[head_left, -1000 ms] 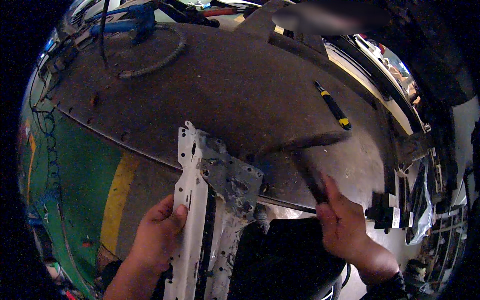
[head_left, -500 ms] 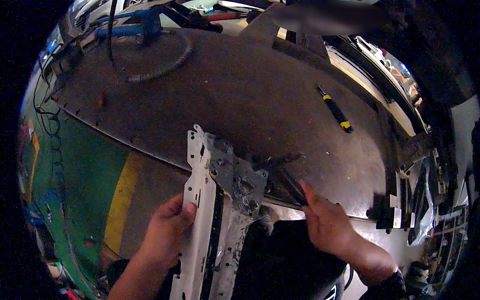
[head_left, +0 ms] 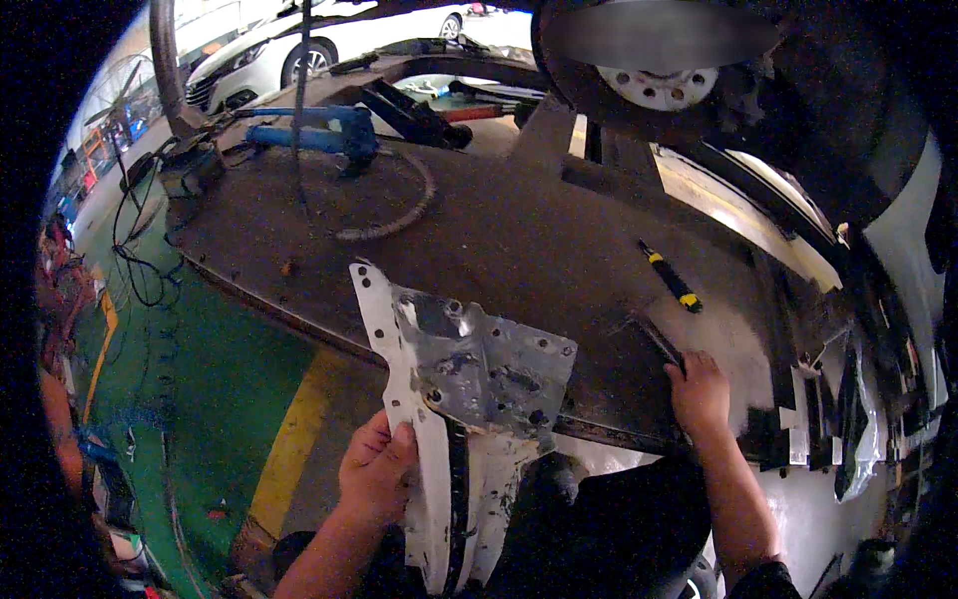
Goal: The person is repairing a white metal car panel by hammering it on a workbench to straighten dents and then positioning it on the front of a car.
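Observation:
My left hand [head_left: 377, 467] is closed round the left edge of a long metal car body part [head_left: 484, 364], thumb on top. The part is white along its length, with scuffed paint and a bare grey plate full of holes at its far end. It stands tilted toward me over the front edge of a dark metal platform [head_left: 499, 230]. Off to the right, my right hand [head_left: 702, 397] is wrapped round the dark handle of a hammer [head_left: 657, 339]. The hammer's head is hard to make out against the dark surface, apart from the part.
A slim black-and-yellow tool [head_left: 671, 278] lies on the platform beyond my right hand. Toward the back left are a blue cylinder [head_left: 309, 140] and a curved hose [head_left: 424, 205]. A wheel hub [head_left: 659, 90] hangs over the far right. Behind stands a white car [head_left: 384, 38].
The hammer in my right hand has moved right, away from the metal part. The part's far end now leans more to the left and shows its grey plate more fully. The view has shifted.

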Tool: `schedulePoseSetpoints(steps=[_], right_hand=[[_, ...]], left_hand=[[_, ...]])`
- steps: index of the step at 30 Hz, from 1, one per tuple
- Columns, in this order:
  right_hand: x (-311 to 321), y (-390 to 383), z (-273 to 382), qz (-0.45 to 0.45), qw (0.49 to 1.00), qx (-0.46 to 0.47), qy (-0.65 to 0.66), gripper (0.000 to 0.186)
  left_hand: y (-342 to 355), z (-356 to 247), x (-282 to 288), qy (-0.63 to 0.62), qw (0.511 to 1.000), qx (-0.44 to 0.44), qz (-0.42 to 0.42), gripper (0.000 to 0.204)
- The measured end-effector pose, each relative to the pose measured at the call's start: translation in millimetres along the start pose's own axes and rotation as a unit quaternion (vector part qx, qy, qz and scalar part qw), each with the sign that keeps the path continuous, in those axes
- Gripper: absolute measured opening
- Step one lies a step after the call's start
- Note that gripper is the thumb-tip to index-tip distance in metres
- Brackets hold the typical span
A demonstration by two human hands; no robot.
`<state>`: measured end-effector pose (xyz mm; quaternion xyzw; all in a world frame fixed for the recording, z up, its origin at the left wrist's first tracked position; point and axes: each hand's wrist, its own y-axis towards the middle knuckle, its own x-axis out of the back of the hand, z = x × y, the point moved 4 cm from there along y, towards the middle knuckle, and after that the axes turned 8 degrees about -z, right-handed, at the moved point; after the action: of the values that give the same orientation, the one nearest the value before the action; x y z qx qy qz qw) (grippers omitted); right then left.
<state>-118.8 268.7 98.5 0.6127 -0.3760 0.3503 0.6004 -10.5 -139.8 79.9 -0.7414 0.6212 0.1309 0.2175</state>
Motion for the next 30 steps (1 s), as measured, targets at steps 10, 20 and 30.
schedulePoseSetpoints(steps=[10,20,30], right_hand=[[42.5,-10.6,34.8,-0.008,0.982,0.006,0.191,0.028],[109.6,-37.4,155.3,0.208,0.815,-0.107,0.53,0.031],[110.1,-43.7,116.6,-0.023,0.819,-0.271,0.505,0.03]], left_hand=[[-12.3,-12.3,-5.6,-0.018,0.997,-0.063,0.047,0.036],[-12.8,8.6,-5.6,0.001,0.994,-0.009,0.107,0.033],[-16.2,-38.6,-25.2,0.281,0.849,-0.422,-0.147,0.021]])
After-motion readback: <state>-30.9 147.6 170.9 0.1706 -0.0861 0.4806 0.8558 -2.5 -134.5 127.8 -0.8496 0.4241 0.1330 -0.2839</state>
